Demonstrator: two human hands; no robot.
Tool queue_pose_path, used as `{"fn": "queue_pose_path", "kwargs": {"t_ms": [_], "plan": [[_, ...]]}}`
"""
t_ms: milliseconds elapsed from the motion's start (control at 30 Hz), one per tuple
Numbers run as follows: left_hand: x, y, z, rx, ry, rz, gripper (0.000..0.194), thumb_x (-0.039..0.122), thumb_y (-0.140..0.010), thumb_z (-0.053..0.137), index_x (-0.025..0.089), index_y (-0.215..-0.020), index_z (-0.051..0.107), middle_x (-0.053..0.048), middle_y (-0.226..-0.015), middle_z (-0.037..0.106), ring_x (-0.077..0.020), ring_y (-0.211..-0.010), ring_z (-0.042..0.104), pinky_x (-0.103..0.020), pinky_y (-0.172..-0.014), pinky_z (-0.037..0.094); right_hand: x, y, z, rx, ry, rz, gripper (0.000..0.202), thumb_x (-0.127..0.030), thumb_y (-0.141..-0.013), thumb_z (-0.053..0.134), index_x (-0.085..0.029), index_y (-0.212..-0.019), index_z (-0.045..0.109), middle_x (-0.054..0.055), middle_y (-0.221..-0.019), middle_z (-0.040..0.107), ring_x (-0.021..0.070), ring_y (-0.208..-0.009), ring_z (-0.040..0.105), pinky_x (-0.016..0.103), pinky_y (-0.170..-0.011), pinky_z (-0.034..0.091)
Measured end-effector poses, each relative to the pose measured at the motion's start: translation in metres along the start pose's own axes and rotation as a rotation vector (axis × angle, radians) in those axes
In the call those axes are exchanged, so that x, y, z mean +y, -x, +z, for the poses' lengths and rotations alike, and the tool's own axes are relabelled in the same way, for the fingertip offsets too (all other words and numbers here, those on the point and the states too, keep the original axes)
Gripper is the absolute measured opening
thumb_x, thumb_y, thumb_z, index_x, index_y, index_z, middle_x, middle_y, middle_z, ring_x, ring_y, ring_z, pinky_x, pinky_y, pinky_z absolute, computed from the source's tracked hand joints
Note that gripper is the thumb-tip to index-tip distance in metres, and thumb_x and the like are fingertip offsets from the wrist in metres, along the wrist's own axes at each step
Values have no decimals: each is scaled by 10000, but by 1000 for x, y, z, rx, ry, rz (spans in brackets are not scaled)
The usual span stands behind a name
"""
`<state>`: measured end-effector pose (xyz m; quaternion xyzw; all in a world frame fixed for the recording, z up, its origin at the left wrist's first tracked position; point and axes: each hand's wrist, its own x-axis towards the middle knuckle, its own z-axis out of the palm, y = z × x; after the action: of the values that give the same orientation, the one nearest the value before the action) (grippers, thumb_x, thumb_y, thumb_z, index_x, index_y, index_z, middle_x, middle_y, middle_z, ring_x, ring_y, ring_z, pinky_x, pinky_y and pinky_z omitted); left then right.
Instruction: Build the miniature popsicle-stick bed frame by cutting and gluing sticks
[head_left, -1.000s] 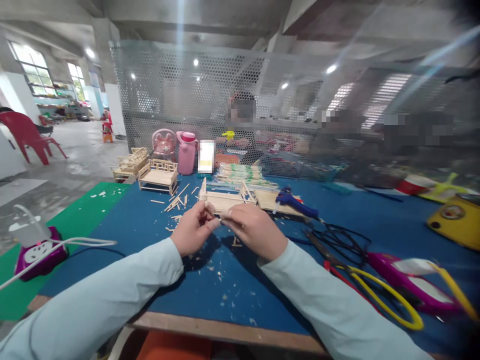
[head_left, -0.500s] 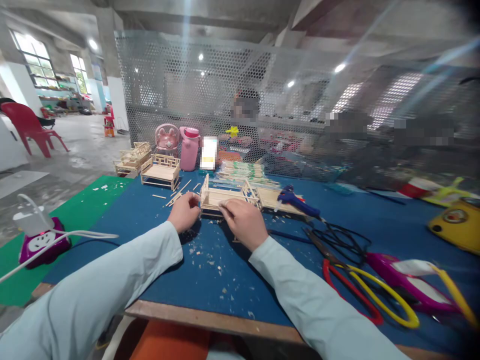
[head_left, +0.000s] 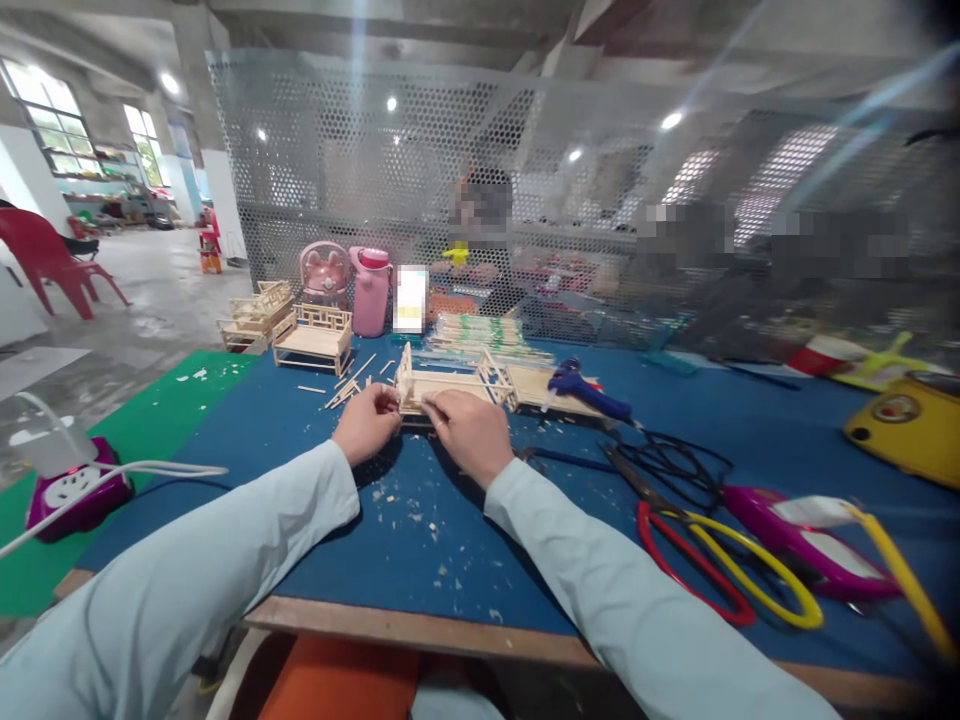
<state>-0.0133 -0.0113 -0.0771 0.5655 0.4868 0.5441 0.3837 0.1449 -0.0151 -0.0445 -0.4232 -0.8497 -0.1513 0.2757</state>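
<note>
A small bench of thin wooden sticks stands on the blue tabletop before me. At its left end, my left hand has its fingers closed by the corner post; what they pinch is too small to make out. My right hand reaches over the front of the seat, thumb and forefinger pinched near the left end; their tips partly hide whatever is between them. A blue glue gun lies on a flat stick panel to the right. Loose wooden sticks are scattered left of the bench.
A finished-looking stick bench stands at the back left, near a pink flask. Large red-and-yellow-handled scissors, black cable and a purple power strip lie right. Bundled sticks lie at the back before a mesh screen.
My right hand has shifted left along the bench, closer to my left hand. The left hand stays at the bench's left end. The whole view has swung slightly.
</note>
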Motion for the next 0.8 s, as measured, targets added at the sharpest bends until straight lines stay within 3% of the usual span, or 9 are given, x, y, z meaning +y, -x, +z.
{"fn": "queue_pose_path", "kwargs": {"t_ms": [400, 600, 800], "plan": [[6, 6, 0, 21, -42, 22, 194, 2, -603, 524, 150, -728, 527, 27, -649, 566, -103, -612, 534, -233, -622, 420, 1, -1, 3, -12, -3, 8, 241, -296, -902, 465, -192, -849, 676, 61, -876, 722, 183, -829, 625, 271, -678, 388], [11, 16, 4, 168, -134, 46, 246, 16, -601, 535, 180, -776, 480, 68, -630, 444, -92, -576, 444, -228, -601, 367, -1, -1, 3, -8, -4, 7, 226, -281, -898, 469, -188, -874, 673, 67, -888, 720, 188, -830, 627, 274, -677, 391], [20, 25, 8, 124, -236, 28, 84, 138, -685, 569, 169, -730, 506, 67, -574, 446, -91, -537, 426, -222, -572, 349, -2, -1, 3, 1, -4, 25, 225, -281, -894, 468, -193, -851, 669, 68, -877, 722, 188, -833, 631, 270, -683, 398]]}}
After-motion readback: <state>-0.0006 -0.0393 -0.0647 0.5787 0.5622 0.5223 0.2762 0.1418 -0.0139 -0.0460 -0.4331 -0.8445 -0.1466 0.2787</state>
